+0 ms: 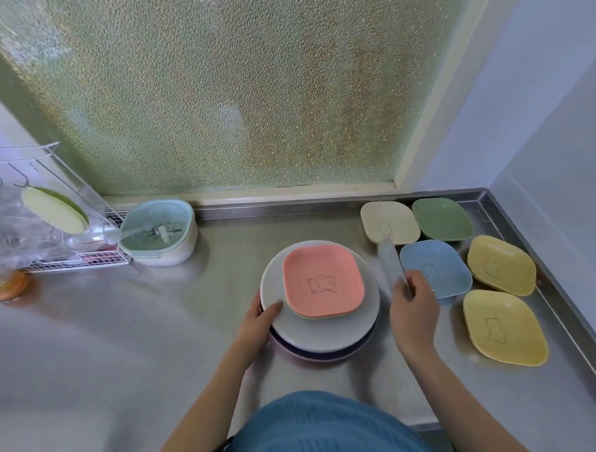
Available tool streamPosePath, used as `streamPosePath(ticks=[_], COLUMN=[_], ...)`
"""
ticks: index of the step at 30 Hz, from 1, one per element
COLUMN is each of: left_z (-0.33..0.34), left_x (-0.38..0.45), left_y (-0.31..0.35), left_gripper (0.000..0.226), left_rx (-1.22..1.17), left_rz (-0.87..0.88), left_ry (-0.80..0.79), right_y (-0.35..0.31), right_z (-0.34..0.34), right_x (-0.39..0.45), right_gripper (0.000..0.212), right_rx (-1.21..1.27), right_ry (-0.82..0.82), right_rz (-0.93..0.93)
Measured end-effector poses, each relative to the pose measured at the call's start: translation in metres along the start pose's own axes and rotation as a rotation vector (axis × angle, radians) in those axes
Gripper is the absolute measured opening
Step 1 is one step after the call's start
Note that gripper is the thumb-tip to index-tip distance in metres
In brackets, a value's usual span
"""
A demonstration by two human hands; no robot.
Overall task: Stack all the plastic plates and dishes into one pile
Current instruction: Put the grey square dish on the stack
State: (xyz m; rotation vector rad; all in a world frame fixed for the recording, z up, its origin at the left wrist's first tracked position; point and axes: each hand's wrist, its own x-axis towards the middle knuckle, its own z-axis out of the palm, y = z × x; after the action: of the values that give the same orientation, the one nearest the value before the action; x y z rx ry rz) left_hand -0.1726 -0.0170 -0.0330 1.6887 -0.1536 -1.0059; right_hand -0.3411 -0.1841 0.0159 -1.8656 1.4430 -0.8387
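A pile stands at the middle of the steel counter [158,334]: round plates with a grey plate [323,335] uppermost, and on it a pink square dish [321,283] with a bear drawing over a pale one. My left hand [259,318] grips the grey plate's left rim. My right hand [413,311] holds a blurred pale dish [390,261] on edge, just right of the pile. A cream dish [388,222], a green dish [441,219], a blue dish [435,267] and two yellow dishes [499,265] [504,326] lie separately at the right.
A mint and white strainer bowl [160,235] stands at the back left. Beside it is a wire dish rack [72,259] holding a light green plate [53,209]. An orange object [5,284] sits at the far left. A raised steel rim [558,282] borders the counter's right side.
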Motion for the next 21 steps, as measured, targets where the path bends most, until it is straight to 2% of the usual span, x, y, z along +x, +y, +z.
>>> streamPosePath(ticks=[3, 6, 10, 12, 21], left_z=[0.0, 0.0, 0.001, 0.002, 0.003], left_x=[-0.001, -0.001, -0.002, -0.003, -0.004], left_y=[0.001, 0.002, 0.003, 0.004, 0.006], left_gripper=[0.049, 0.049, 0.049, 0.048, 0.049], left_rx=[0.0, -0.001, -0.009, -0.009, -0.018], left_rz=[0.014, 0.011, 0.007, 0.01, 0.008], left_ry=[-0.012, -0.013, -0.004, 0.003, -0.01], right_y=[-0.014, -0.013, -0.005, 0.002, 0.009], right_z=[0.0, 0.005, 0.014, 0.019, 0.024], right_x=[-0.002, -0.005, -0.023, -0.032, -0.025], right_gripper=[0.009, 0.014, 0.024, 0.025, 0.022], right_rx=[0.073, -0.048, -0.186, -0.245, -0.373], right_ry=[-0.024, -0.097, -0.18, -0.232, -0.357], right_rz=[-0.293, -0.586, -0.822, -0.868, -0.772])
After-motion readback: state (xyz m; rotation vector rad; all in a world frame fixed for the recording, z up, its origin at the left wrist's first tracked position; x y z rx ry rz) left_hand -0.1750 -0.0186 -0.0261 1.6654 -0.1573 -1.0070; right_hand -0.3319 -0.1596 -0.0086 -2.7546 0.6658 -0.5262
